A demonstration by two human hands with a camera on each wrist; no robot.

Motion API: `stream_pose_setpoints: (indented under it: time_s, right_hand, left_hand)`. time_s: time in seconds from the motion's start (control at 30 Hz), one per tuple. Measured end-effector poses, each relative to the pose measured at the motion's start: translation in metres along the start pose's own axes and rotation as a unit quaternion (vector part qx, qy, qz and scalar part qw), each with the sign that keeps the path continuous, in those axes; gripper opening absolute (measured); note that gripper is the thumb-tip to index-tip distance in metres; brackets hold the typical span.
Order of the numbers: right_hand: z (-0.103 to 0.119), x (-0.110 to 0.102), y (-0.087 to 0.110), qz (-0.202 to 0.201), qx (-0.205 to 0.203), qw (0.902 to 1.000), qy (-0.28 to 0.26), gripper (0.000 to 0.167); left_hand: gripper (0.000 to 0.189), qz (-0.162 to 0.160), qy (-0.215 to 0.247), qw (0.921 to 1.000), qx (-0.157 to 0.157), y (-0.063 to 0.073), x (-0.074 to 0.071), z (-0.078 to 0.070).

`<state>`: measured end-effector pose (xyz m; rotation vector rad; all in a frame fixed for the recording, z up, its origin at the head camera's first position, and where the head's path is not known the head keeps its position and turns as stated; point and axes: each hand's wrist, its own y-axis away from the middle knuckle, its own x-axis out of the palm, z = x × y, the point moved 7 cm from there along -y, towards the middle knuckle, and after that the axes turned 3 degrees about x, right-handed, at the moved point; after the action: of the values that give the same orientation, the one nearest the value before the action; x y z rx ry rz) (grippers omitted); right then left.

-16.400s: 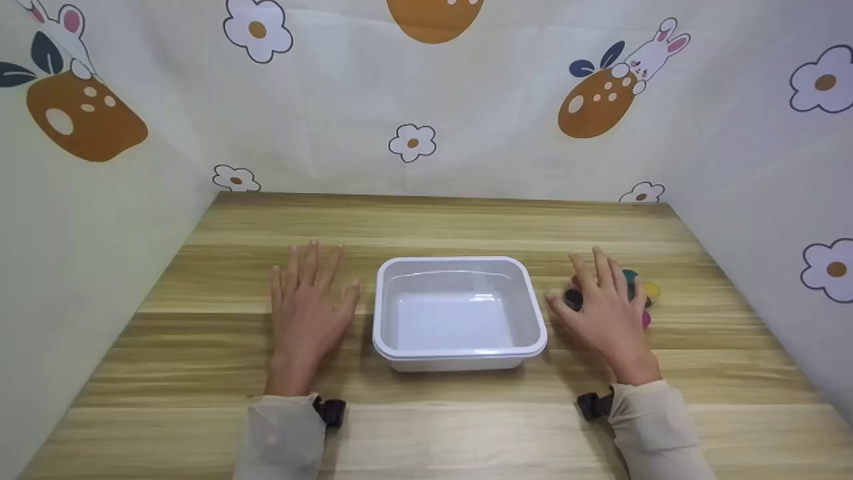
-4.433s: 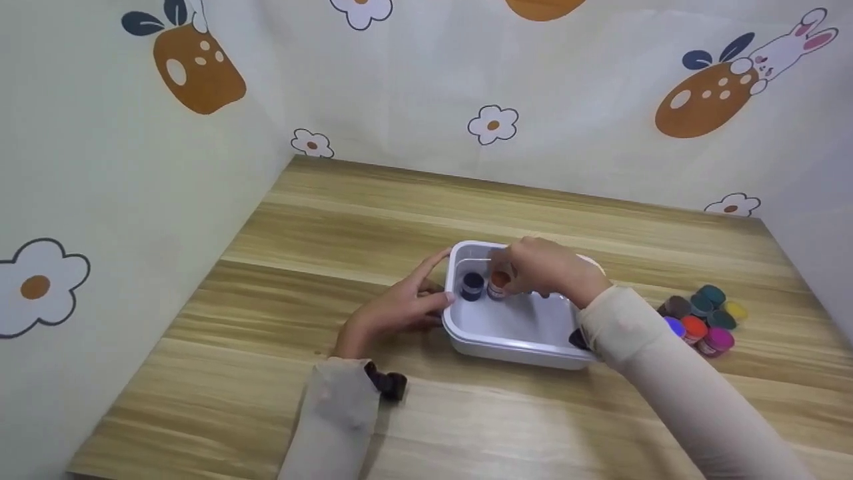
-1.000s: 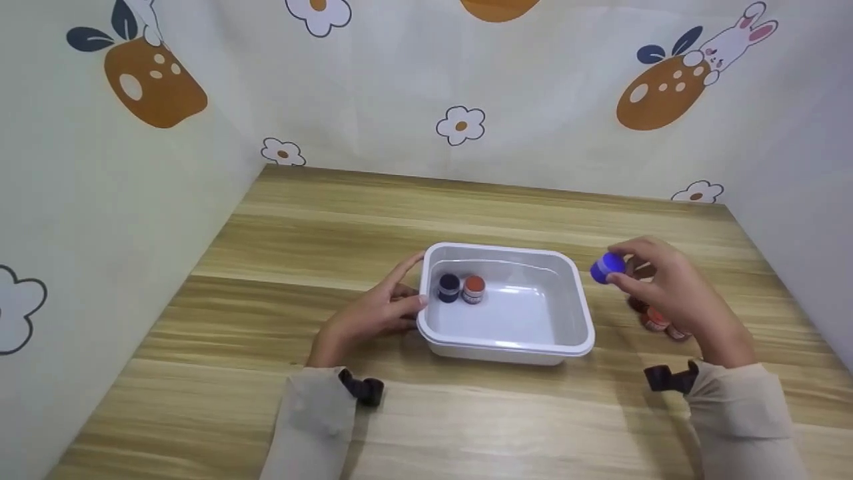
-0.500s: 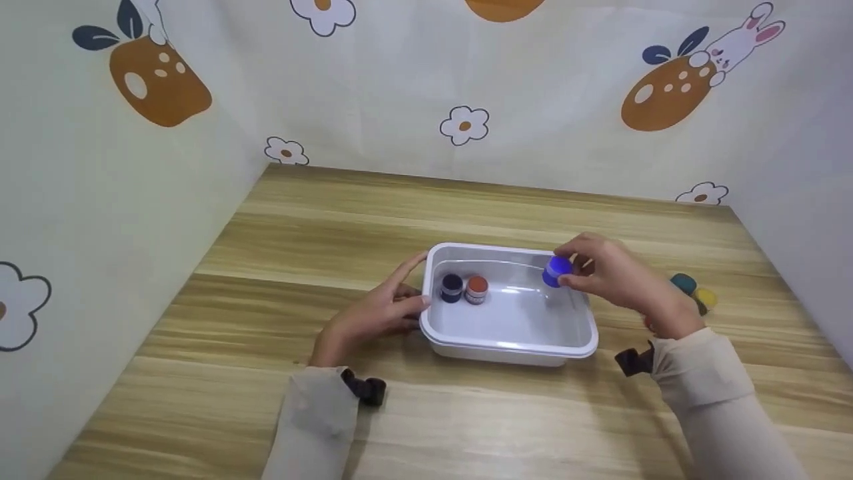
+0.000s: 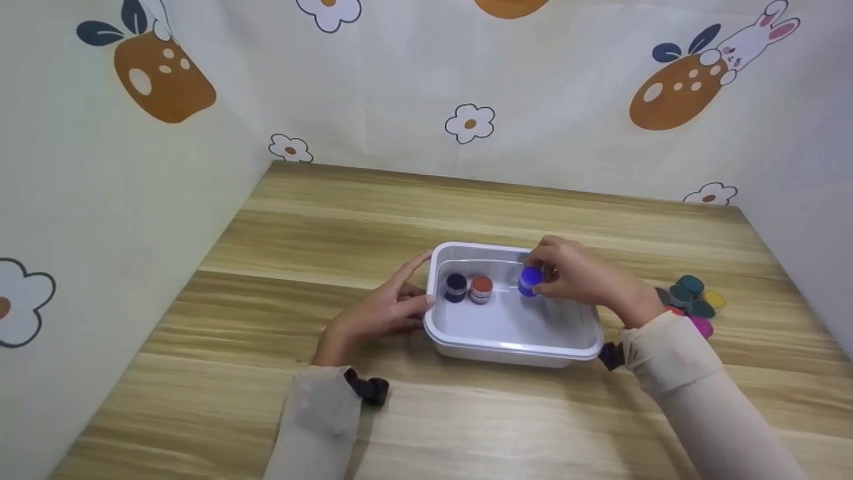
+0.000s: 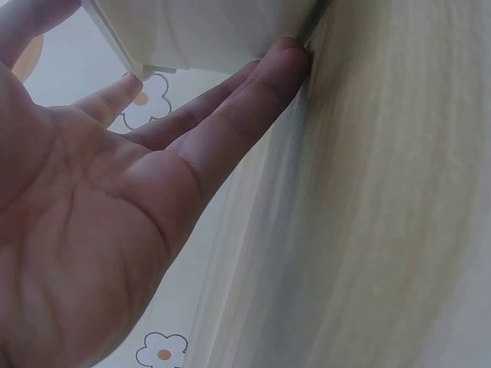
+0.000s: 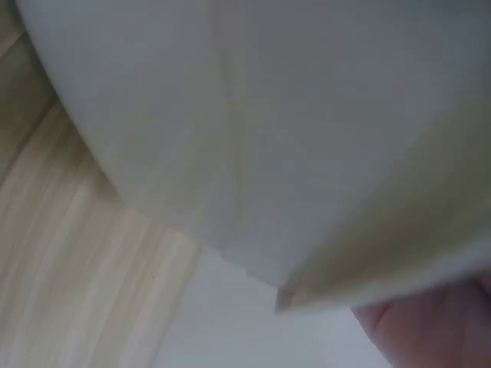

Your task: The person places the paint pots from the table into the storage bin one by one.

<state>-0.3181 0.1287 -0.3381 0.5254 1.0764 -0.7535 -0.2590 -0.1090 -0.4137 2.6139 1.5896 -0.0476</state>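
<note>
A white plastic tub (image 5: 510, 349) sits mid-table in the head view. Inside it stand a dark blue-lidded jar (image 5: 456, 287) and an orange-lidded jar (image 5: 481, 289) near its left wall. My right hand (image 5: 566, 275) pinches a bright blue-lidded jar (image 5: 530, 281) over the tub's inside, just right of the orange one. My left hand (image 5: 385, 312) rests with straight fingers against the tub's left wall (image 6: 207, 34). The right wrist view shows only the blurred white tub wall (image 7: 291, 138).
A cluster of several small jars (image 5: 690, 301) with teal, yellow, magenta and dark lids lies on the wooden table (image 5: 426, 213) right of the tub. Patterned cloth walls (image 5: 466, 87) close in the left, back and right sides.
My right hand carried the bright blue jar leftward from above the tub's right rim and lower into the tub, near the orange jar. The left hand stayed on the tub's side.
</note>
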Motion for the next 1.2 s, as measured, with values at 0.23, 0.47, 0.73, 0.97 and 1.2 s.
stream_pose_setpoints:
  time_s: [0.23, 0.47, 0.73, 0.97, 1.2]
  right_hand:
    - [0.01, 0.009, -0.008, 0.027, 0.014, 0.999, 0.031, 0.034]
    - [0.014, 0.018, -0.013, 0.028, -0.005, 0.9989, 0.038, 0.034]
    - [0.017, 0.024, -0.016, -0.019, -0.048, 0.9964, 0.068, 0.028]
    - [0.018, 0.028, -0.019, -0.023, -0.042, 0.9959, 0.077, 0.026]
    - [0.02, 0.034, -0.019, 0.0, -0.042, 0.9947, 0.094, 0.033]
  left_hand:
    - [0.082, 0.003, 0.001, 1.0, 0.001, -0.001, 0.001, -0.001]
    - [0.082, 0.003, 0.002, 1.0, 0.0, 0.0, 0.001, 0.0]
    - [0.081, 0.007, 0.026, 0.9996, 0.003, -0.002, 0.002, 0.0]
    - [0.082, 0.006, 0.019, 0.9998, 0.007, -0.001, 0.001, -0.001]
    - [0.082, 0.0, 0.004, 1.0, 0.005, -0.001, -0.001, 0.001]
